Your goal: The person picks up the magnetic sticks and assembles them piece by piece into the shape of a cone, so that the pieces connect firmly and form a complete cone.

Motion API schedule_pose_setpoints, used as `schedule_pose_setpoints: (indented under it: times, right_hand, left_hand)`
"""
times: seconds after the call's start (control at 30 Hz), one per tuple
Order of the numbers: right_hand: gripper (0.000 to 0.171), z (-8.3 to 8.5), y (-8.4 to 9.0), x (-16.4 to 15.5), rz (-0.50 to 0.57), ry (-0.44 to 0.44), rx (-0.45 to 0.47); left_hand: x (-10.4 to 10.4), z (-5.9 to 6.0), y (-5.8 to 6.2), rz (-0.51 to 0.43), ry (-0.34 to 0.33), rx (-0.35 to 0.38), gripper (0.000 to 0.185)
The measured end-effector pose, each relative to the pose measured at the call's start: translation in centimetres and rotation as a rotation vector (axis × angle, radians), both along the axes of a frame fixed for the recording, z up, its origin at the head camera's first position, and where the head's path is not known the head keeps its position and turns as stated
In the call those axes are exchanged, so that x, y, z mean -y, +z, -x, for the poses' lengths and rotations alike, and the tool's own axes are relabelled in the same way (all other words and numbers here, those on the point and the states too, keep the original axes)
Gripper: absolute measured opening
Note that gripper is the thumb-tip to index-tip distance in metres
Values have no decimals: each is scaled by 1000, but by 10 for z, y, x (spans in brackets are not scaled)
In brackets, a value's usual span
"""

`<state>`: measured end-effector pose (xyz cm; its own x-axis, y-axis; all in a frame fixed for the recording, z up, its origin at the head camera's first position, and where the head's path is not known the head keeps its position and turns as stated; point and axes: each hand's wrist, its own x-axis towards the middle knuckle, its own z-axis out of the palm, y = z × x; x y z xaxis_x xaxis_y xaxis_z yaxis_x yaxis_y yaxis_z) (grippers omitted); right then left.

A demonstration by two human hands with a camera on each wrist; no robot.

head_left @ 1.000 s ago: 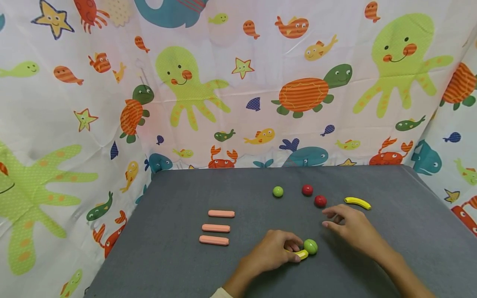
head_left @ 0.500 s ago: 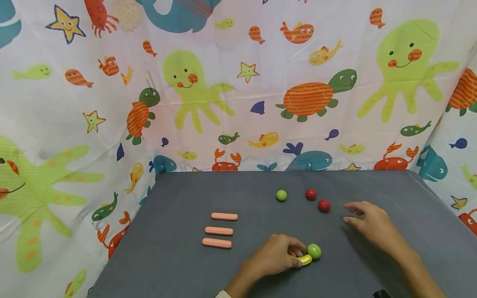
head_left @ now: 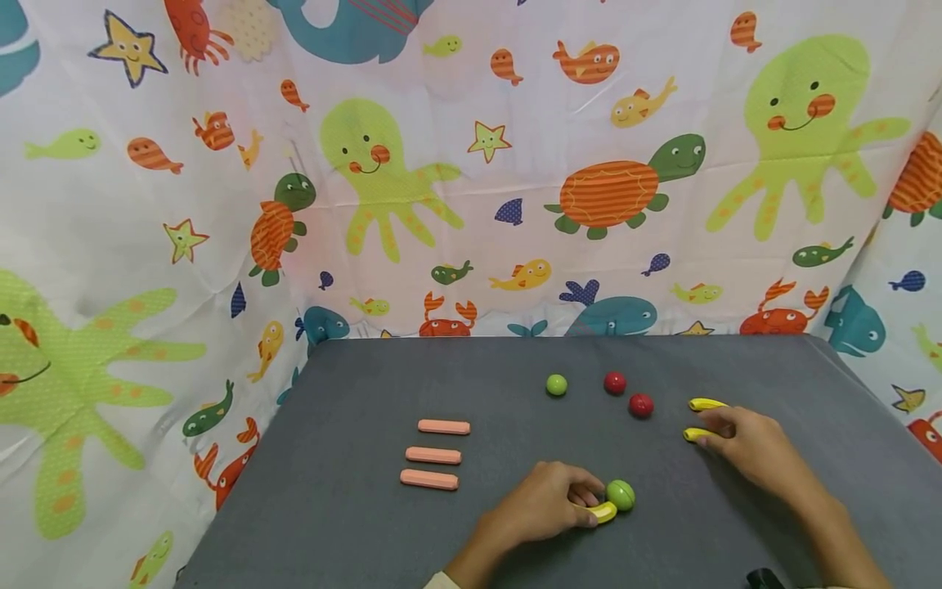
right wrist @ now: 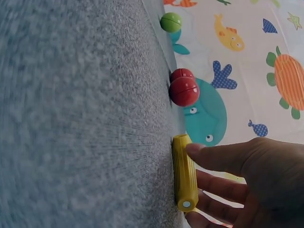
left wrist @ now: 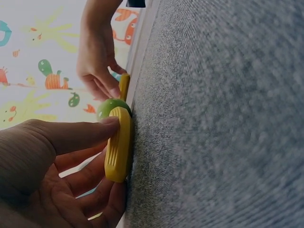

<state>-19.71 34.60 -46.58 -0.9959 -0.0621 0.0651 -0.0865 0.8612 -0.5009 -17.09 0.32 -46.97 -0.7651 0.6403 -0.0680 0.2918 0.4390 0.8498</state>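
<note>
At the lower right of the frame the right hand (head_left: 743, 446) has moved back and now pinches a yellow banana piece (head_left: 695, 434) on the table (head_left: 353, 523), while the left hand (head_left: 540, 503) still grips another banana piece (head_left: 602, 513) beside a green ball (head_left: 621, 495).

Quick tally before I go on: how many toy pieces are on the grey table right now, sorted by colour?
Pink sticks: 3
Green balls: 2
Red balls: 2
Yellow banana pieces: 3, one under the left hand, two at the right hand
Total: 10
</note>
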Motion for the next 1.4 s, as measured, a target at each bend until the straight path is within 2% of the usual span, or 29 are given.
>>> schedule_pose_setpoints:
  times: [0.13,0.33,0.57,0.9,1.13,1.4]
  right_hand:
    - [31,1,0,-4,-8,3,12]
    - [31,1,1,-7,3,-23,70]
    - [27,1,0,-8,-5,-4,94]
    - [26,0,2,-8,-13,11,130]
    - [23,0,4,0,-24,33,125]
    - [22,-3,10,18,51,33,98]
  left_hand:
    - [-1,0,0,-1,0,4,34]
    - [0,0,0,1,4,18,33]
    - [2,2,-1,0,-17,35,36]
    - [3,2,0,6,-39,14,35]
    - [3,3,-1,14,-45,9,35]
    - [3,3,-1,16,-47,0,33]
